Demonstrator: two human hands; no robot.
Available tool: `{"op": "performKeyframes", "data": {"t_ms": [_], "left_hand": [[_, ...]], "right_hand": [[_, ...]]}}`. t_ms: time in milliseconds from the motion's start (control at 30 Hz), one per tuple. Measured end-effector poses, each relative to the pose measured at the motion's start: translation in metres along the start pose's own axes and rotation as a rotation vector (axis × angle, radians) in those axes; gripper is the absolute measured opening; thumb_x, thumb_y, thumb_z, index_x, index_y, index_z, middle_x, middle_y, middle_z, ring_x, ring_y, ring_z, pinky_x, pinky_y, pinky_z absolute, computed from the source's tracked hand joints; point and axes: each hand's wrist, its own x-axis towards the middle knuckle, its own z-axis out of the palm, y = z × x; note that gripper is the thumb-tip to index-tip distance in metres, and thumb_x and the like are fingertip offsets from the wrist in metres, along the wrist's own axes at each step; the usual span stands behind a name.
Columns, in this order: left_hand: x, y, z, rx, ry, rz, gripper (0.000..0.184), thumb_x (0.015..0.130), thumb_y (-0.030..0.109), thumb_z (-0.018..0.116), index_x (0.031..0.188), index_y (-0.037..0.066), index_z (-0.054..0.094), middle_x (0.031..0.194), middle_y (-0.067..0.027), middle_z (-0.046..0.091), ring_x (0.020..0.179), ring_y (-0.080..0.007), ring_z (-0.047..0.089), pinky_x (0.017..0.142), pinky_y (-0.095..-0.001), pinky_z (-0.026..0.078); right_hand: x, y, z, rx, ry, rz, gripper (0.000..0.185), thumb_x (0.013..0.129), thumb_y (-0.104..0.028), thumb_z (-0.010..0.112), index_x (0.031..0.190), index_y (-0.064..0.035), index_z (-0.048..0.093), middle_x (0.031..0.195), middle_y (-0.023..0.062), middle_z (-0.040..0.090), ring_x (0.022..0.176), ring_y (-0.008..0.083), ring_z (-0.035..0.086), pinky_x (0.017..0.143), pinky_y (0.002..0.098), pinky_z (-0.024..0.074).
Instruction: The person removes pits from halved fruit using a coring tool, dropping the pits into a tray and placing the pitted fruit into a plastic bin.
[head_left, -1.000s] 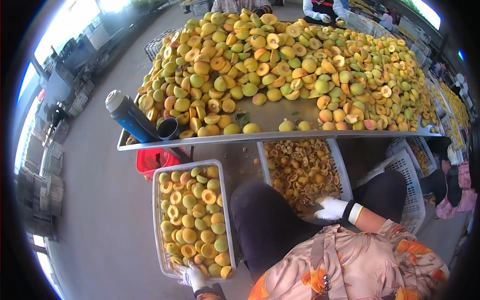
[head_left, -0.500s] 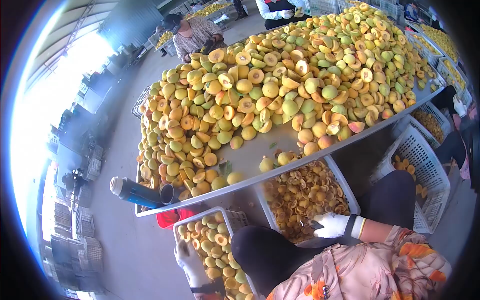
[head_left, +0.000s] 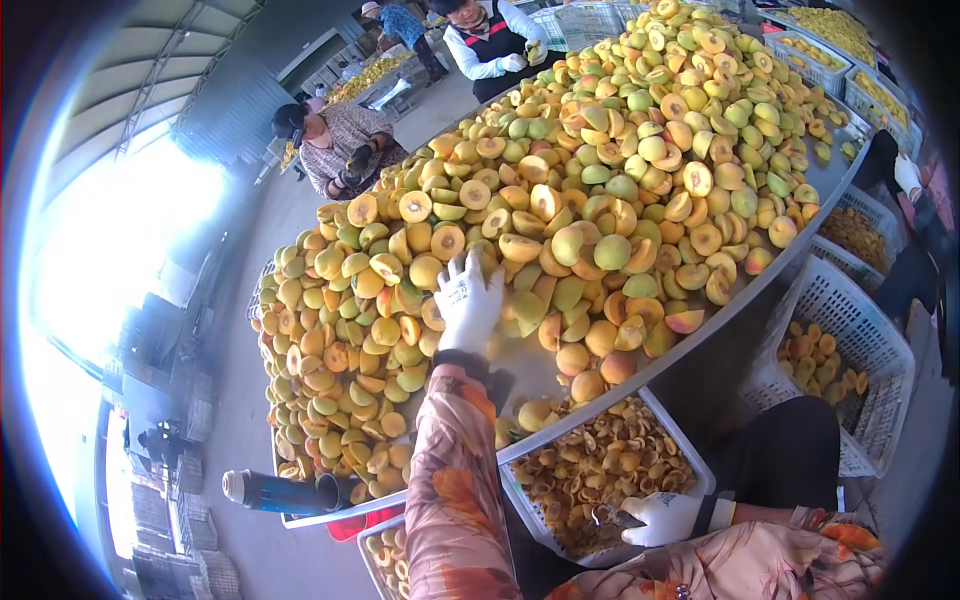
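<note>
My left hand (head_left: pixel 468 303), in a white glove, reaches onto the heap of halved yellow-green fruit (head_left: pixel 610 250), its fingers spread on the fruit. Low over the crate of brown fruit scraps (head_left: pixel 590 470), my right hand (head_left: pixel 662 518) is closed around a small metal tool (head_left: pixel 603 515), whose shape is only partly visible. Part of a crate of fruit halves (head_left: pixel 385 555) shows beyond my left sleeve.
A blue flask (head_left: pixel 275 492) and a dark cup (head_left: pixel 335 491) rest at the metal table's near left corner, above a red container (head_left: pixel 350 527). A white crate (head_left: pixel 845 365) stands at right. Two people work across the table.
My left hand has left the crate of fruit halves and moved forward and up onto the heap. My right hand stays by the scraps. The view has turned, showing more of the people opposite.
</note>
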Motion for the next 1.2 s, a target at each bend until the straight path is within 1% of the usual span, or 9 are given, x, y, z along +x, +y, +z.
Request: {"op": "performKeyframes", "data": {"t_ms": [167,333,367,500,633,767,867,1000,1200], "left_hand": [[-0.014,0.002,0.004,0.115,-0.117,-0.061,0.061,0.09,0.047,0.068,0.14,0.016,0.055,0.132,-0.0163,0.061,0.123,-0.0378,0.055,0.1,-0.0546,0.043],[-0.078,-0.003,0.001,0.279,-0.34,0.027,0.065,0.084,0.046,0.074,0.139,0.017,0.056,0.132,-0.0141,0.062,0.126,-0.0328,0.055,0.102,-0.0532,0.039],[-0.093,-0.001,0.002,0.383,-0.294,0.083,0.065,0.083,0.039,0.076,0.139,0.014,0.055,0.124,-0.0155,0.066,0.111,-0.0316,0.063,0.094,-0.0499,0.047],[-0.151,-0.029,-0.007,-0.38,-0.034,-0.199,0.056,0.087,0.02,0.075,0.136,0.002,0.054,0.104,-0.0143,0.069,0.087,-0.0214,0.067,0.075,-0.0344,0.056],[-0.198,-0.021,-0.078,-1.183,0.002,-0.419,0.05,0.09,0.02,0.072,0.13,-0.004,0.054,0.114,-0.0135,0.066,0.098,-0.0195,0.066,0.084,-0.0329,0.057],[-0.256,0.02,-0.127,-1.827,-0.053,-0.487,0.052,0.096,0.027,0.059,0.139,-0.002,0.051,0.132,-0.0208,0.061,0.109,-0.036,0.067,0.089,-0.0478,0.057],[-0.297,0.049,-0.145,-2.147,-0.141,-0.523,0.054,0.097,0.027,0.057,0.143,-0.001,0.05,0.137,-0.0207,0.059,0.116,-0.0367,0.063,0.092,-0.0516,0.056],[-0.337,0.087,-0.152,-1.877,-0.069,-0.507,0.052,0.1,0.024,0.053,0.144,-0.003,0.049,0.139,-0.0206,0.059,0.122,-0.0322,0.06,0.103,-0.0472,0.049],[-0.369,0.122,-0.155,-1.59,-0.016,-0.44,0.059,0.108,0.045,0.04,0.143,-0.002,0.048,0.129,-0.0198,0.062,0.118,-0.0294,0.061,0.105,-0.0423,0.046]], "right_hand": [[0.003,0.016,0.013,0.017,0.038,-0.056,0.043,0.089,-0.039,0.067,0.112,-0.0035,0.061,0.072,0.0231,0.067,0.073,0.0416,0.069,0.066,0.0485,0.0524],[-0.005,-0.023,0.0,-0.043,-0.024,0.032,0.038,0.092,-0.035,0.061,0.109,-0.001,0.061,0.094,0.0258,0.07,0.089,0.0424,0.069,0.081,0.0487,0.0521],[-0.006,-0.025,0.0,-0.075,-0.044,0.07,0.038,0.092,-0.035,0.061,0.108,-0.001,0.061,0.094,0.0255,0.071,0.089,0.0423,0.069,0.082,0.0484,0.0523],[-0.011,-0.024,0.006,-0.128,0.054,0.077,0.04,0.093,-0.036,0.06,0.11,-0.0001,0.06,0.091,0.0268,0.07,0.087,0.0437,0.069,0.082,0.0492,0.0529],[-0.017,-0.043,0.001,-0.107,0.186,0.07,0.046,0.092,-0.035,0.062,0.118,0.002,0.058,0.096,0.0291,0.069,0.093,0.0454,0.068,0.086,0.0505,0.0527],[-0.024,-0.064,0.002,-0.116,0.39,-0.127,0.05,0.09,-0.033,0.067,0.121,0.0041,0.055,0.095,0.0289,0.069,0.093,0.0463,0.068,0.081,0.0503,0.0534],[-0.038,-0.102,-0.005,-0.051,0.454,-0.248,0.045,0.09,-0.028,0.071,0.117,0.0036,0.055,0.088,0.0262,0.067,0.086,0.0458,0.067,0.073,0.0501,0.0514],[-0.042,-0.114,0.006,-0.125,0.514,-0.353,0.04,0.089,-0.023,0.071,0.114,0.0025,0.054,0.083,0.0252,0.066,0.08,0.0453,0.067,0.068,0.05,0.0507],[-0.061,-0.128,0.026,-0.244,0.568,-0.422,0.028,0.092,-0.021,0.066,0.105,0.001,0.054,0.074,0.0245,0.066,0.067,0.0427,0.067,0.06,0.0506,0.0521]]}}
